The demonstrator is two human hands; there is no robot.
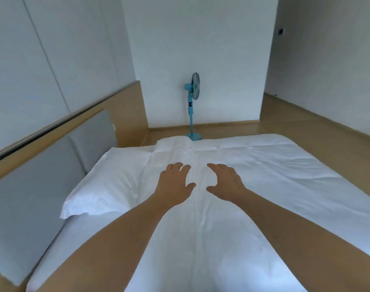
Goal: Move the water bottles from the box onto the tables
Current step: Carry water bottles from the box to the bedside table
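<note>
Neither a box, a water bottle nor a table is in view. Both my arms stretch forward over a bed with a white sheet [253, 169]. My left hand [175, 182] and my right hand [224, 182] hover side by side above the middle of the sheet, a small gap between them. The fingers of both are spread and relaxed, and they hold nothing.
A white pillow [108, 186] lies at the left of the bed against a grey padded headboard [43, 175]. A blue standing fan [193, 106] stands on the wooden floor [306, 127] beyond the bed, by a white wall. Floor runs along the bed's right side.
</note>
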